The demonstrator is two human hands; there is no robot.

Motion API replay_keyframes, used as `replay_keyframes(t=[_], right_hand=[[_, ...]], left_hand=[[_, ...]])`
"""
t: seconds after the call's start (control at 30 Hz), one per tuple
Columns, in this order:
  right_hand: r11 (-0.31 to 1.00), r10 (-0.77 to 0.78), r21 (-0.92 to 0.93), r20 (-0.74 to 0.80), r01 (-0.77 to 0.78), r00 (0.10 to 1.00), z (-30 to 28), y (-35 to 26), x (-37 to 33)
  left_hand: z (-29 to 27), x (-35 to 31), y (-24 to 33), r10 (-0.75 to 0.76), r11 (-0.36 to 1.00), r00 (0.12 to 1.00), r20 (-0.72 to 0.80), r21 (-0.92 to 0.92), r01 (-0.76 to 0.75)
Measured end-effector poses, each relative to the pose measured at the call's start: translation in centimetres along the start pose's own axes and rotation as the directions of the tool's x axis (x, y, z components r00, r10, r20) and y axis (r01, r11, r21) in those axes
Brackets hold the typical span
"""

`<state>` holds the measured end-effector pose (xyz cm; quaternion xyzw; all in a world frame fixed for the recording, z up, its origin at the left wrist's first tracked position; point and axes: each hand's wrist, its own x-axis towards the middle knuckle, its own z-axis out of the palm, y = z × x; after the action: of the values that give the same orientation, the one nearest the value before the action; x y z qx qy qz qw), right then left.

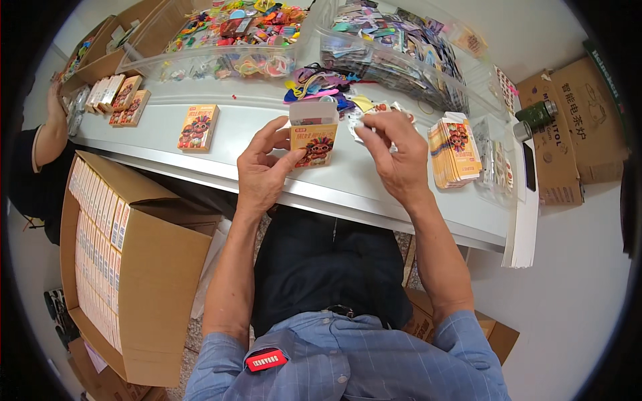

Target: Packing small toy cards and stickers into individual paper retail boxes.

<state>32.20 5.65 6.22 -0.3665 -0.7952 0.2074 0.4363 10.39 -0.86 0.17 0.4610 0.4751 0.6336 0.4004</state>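
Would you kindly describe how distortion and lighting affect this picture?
Head view: the brown carton of boxes bows toward the blackened rim; head view: the table is brightly lit, while the left clear bin shows pale highlights; head view: the held yellow box looks reasonably sharp.

From where I stand: big dk Chinese chars + Latin ltrs on the brown carton [578,127]; white ltrs on the dk green panel [605,77] & red pocket tag [266,359]; reddish Chinese title on the open yellow box [315,144].
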Motion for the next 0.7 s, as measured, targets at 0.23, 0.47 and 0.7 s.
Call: replay_keyframes(t=[0.23, 0.47, 0.7], right_hand=[[0.976, -0.215, 0.023, -0.001, 0.215, 0.977, 2.7, -0.8, 0.9], [0.620, 0.513, 0.615, 0.151, -0.487, 0.845, 2.3, 0.6, -1.0], [0.184, 0.463, 0.703, 0.554, -0.687, 0.692, 2.3, 1.5, 0.4]], left_hand=[[-0.2, -0.3, -0.9, 0.019, 0.998, 0.998, 0.056, -0.058, -0.016], [-0.4, -0.3, -0.2, -0.007, 0.999, 0.997, 0.078, -0.031, 0.009], [-0.3, -1.3, -1.1, 0.026, 0.998, 0.998, 0.049, 0.059, -0.029]])
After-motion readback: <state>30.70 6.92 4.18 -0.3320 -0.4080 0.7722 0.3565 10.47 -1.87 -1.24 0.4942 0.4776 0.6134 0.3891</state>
